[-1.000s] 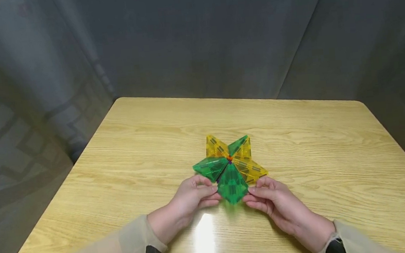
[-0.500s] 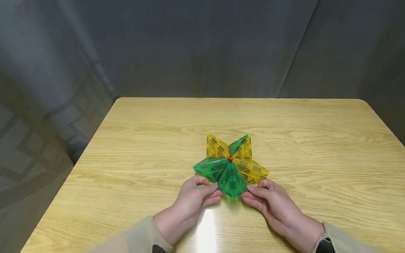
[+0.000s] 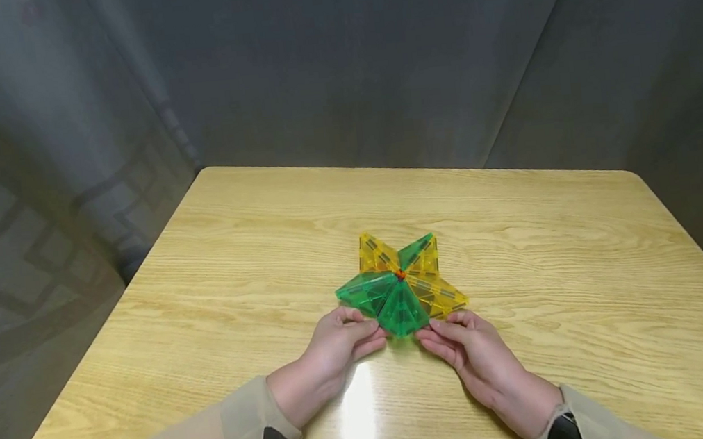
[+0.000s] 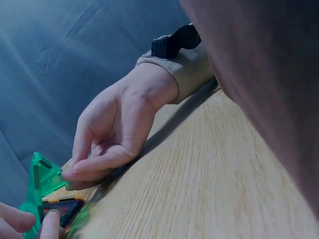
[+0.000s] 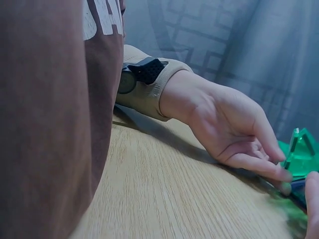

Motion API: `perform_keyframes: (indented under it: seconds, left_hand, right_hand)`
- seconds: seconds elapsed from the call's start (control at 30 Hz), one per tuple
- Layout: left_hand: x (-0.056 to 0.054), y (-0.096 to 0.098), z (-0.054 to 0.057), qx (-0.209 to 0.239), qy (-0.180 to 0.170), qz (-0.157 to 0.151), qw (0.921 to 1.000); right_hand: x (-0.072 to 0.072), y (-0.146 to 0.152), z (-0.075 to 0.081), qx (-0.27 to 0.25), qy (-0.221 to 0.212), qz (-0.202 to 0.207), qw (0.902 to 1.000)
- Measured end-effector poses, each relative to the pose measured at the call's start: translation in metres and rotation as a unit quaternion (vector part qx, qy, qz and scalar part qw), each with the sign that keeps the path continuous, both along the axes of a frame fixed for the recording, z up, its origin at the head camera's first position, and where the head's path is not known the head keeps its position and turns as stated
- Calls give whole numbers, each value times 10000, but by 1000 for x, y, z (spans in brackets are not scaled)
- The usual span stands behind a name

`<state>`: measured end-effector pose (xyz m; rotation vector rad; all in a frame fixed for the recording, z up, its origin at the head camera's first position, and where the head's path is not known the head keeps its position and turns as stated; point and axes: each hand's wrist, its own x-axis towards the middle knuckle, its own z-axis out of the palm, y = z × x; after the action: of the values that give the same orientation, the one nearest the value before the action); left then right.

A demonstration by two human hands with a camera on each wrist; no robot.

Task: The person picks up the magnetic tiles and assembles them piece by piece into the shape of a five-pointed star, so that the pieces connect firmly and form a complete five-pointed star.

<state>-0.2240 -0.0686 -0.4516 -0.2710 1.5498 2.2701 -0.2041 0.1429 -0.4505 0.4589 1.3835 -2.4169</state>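
Observation:
A star-shaped build of see-through magnetic tiles (image 3: pixel 436 289), green and yellow with a small orange-red middle, sits on the table in the head view. Its near point is made of green magnetic tiles (image 3: pixel 402 312). My left hand (image 3: pixel 337 343) pinches the left corner of this point between thumb and fingers. At the right corner, my right hand (image 3: pixel 479 355) pinches likewise. Across the left wrist view, the right hand (image 4: pixel 117 124) reaches the green tile (image 4: pixel 36 184). Dark tiles (image 4: pixel 65 209) lie beneath it. In the right wrist view the left hand (image 5: pixel 229 129) meets the green side.
The wooden table (image 3: pixel 254 256) has rounded corners. Behind it hangs a dark grey curtain (image 3: pixel 339 74), with a patterned cloth (image 3: pixel 74 202) at the left. A bright glare strip marks the tabletop between the forearms.
The near green point has tipped inward and now looks shorter, its tip closer to the star's middle. Its left edge has closed up against the neighbouring green point. Both hands keep their pinch.

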Motion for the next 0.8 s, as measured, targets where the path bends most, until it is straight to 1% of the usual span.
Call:
perform_keyframes:
  seconds: [0.07,0.2,0.47,0.8]
  left_hand:
    - [1,0,1,26,-30,-3,10000]
    - [3,-2,4,108,-62,-107,9999]
    - [4,-11,11,247,-36,-465,9986]
    - [4,-17,19,351,-53,-841,9958]
  right_hand:
    - [1,1,1,-41,6,46,10000]
    - [5,6,2,-197,80,157,9997]
    - [11,12,7,-545,248,469,9971]
    - [14,15,6,-929,354,688,9927]
